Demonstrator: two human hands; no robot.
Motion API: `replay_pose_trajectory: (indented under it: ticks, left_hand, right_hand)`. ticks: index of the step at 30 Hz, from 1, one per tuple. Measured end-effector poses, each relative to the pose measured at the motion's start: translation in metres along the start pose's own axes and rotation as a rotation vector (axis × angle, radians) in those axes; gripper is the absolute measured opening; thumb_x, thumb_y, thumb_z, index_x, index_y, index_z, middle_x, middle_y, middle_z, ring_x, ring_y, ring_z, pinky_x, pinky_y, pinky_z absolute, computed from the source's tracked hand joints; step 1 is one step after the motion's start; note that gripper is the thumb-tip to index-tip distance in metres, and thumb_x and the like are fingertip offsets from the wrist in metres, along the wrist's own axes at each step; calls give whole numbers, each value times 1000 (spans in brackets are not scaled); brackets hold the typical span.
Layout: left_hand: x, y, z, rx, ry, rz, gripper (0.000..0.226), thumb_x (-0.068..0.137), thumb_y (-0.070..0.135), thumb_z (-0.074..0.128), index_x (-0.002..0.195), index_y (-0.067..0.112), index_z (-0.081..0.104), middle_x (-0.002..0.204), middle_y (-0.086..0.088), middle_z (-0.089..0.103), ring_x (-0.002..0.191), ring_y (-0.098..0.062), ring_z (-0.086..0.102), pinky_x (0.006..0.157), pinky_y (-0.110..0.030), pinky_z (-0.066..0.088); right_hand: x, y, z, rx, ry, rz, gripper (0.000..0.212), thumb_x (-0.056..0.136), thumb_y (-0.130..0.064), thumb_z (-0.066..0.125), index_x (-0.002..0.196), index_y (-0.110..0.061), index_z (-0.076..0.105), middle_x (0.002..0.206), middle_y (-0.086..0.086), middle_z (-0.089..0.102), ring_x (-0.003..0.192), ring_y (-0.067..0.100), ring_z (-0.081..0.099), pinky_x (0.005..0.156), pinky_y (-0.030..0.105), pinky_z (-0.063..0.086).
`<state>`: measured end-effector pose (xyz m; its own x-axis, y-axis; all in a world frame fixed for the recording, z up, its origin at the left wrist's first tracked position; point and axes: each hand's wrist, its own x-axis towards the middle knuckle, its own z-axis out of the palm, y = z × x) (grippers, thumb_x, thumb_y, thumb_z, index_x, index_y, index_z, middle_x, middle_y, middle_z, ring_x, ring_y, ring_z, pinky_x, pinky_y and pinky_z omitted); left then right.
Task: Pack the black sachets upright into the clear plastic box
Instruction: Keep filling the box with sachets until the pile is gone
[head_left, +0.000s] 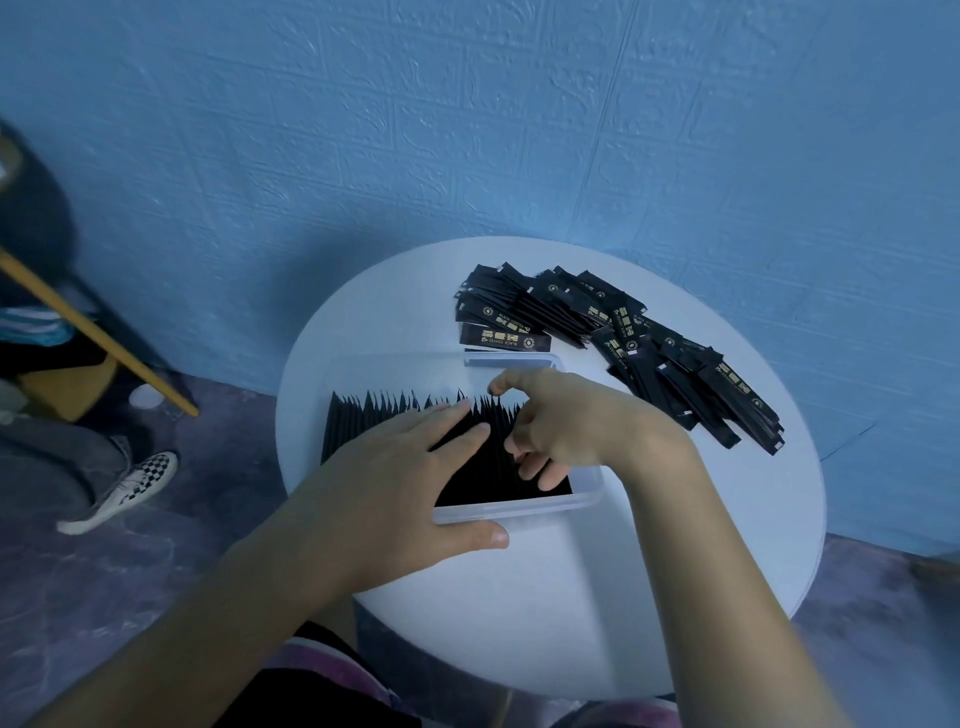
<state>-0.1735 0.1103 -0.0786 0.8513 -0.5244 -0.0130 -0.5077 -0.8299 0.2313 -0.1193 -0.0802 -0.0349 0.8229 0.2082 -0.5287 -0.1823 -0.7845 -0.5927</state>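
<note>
Little box room; left hand flat on sachets, right hand maybe pinching.

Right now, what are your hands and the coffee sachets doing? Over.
Left hand flat on the upright sachets, thumb on clear plastic box rim. Right hand: fingers curled into the row, grip unclear. Loose black coffee sachets piled beyond box.

Loose sachet pile just beyond box

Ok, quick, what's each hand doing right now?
Left hand: open, flat on the packed sachets.
Right hand: fingers curled among them; grip cannot be told.
</note>
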Motion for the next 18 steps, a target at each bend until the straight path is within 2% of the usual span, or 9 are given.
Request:
replay_pose_trajectory:
  ticks: [3,5,8,10,14,18]
  left_hand:
    - [-1,-2,2,3,34,6,113,65,99,16,159,37,13,166,18,3,152,-4,6,115,-20,-1]
    - [-2,-2,3,4,48,7,111,66,98,17,159,37,16,166,16,8,152,-5,11,115,-20,2]
    - [-2,-1,4,-10,58,26,100,71,91,21,158,40,18,166,15,12,152,-7,14,115,-21,6]
    - [0,0,4,-13,72,80,90,79,85,29,156,38,27,165,11,19,151,-11,19,115,-23,7]
    - [5,0,9,34,75,115,81,87,78,33,152,30,40,161,7,33,149,-14,30,117,-29,16]
    - [4,0,11,54,86,110,73,89,76,36,148,33,44,156,5,43,143,-17,40,116,-38,34]
  right_hand:
    - [-1,4,1,-34,36,-5,61,98,-3,55,151,-25,33,94,5,74,81,26,76,87,40,60]
    - [-2,6,2,-67,72,-16,55,97,-6,55,147,-21,39,94,5,77,75,23,76,90,41,58]
    - [-5,8,3,-72,115,-41,40,96,-6,55,134,-18,53,88,2,77,68,19,76,83,35,60]
    - [-5,9,3,-65,122,-56,35,96,-4,54,127,-19,59,85,1,77,68,19,76,78,32,61]
    - [-2,10,-1,-45,60,-66,35,96,3,51,124,-15,63,78,-1,74,80,22,77,78,37,63]
    - [-5,11,-5,-18,21,-82,34,97,6,44,119,-9,66,78,3,73,82,26,76,74,32,63]
